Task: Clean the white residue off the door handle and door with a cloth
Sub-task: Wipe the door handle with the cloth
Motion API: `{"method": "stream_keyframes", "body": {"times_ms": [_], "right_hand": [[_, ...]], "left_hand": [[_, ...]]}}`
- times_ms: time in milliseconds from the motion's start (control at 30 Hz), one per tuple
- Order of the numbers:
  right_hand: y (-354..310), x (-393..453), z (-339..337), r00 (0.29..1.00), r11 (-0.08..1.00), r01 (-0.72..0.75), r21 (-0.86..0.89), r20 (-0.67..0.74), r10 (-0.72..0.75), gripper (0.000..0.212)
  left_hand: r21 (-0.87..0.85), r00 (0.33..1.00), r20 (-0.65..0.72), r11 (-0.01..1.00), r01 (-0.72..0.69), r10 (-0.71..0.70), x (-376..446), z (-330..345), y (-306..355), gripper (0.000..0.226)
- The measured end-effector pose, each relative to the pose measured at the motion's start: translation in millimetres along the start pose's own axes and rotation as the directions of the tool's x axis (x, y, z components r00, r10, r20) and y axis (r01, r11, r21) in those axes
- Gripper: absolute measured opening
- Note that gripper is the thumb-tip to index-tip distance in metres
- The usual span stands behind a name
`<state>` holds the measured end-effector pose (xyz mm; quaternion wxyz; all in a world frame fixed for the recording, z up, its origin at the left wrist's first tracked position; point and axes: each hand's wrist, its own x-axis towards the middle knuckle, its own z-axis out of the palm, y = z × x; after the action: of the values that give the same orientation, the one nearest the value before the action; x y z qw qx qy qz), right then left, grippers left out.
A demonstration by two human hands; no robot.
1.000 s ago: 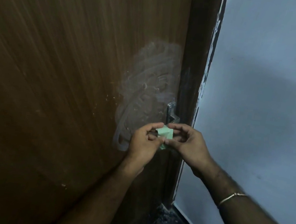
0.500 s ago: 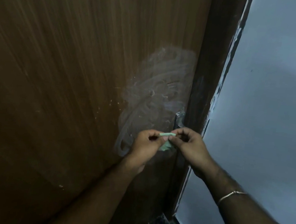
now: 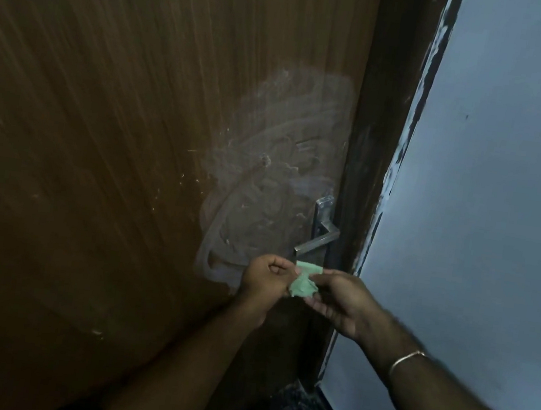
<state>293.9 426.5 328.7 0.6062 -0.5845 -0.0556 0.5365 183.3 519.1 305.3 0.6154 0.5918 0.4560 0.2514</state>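
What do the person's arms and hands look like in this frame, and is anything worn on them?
Both forearms are bare, with no sleeves in view and no gloves. The left hand shows no rings or bands that I can make out. The right hand has a thin, plain metal bangle at its wrist, pale gold or silver in the dim light. No watch shows.

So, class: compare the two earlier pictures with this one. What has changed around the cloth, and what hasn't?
The green cloth, folded flat half a second ago, now hangs crumpled. The left hand and right hand have kept pinching it below the door handle. The white residue on the door is unchanged.
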Motion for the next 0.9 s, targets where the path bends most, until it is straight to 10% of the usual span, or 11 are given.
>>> {"method": "stream_keyframes", "body": {"times_ms": [200,400,600,900], "right_hand": [[-9,16,-8,0.882,0.928,0.282,-0.245,-0.314,-0.351,0.008],[-20,27,10,0.431,0.199,0.546,-0.814,0.068,-0.9,0.01],[-16,37,15,0.528,-0.117,0.554,-0.824,0.456,-0.716,0.026],[-21,37,1,0.611,-0.155,0.53,-0.834,0.502,-0.612,0.027]], "left_hand": [[0.065,0.989,-0.13,0.996,-0.062,0.07,12,7,10,0.005],[0.192,0.973,-0.128,0.967,-0.167,0.193,23,18,23,0.017],[0.245,0.971,-0.103,0.952,-0.185,0.216,27,21,24,0.02],[0.117,0.989,-0.107,0.989,-0.094,0.107,34,21,18,0.023]]}}
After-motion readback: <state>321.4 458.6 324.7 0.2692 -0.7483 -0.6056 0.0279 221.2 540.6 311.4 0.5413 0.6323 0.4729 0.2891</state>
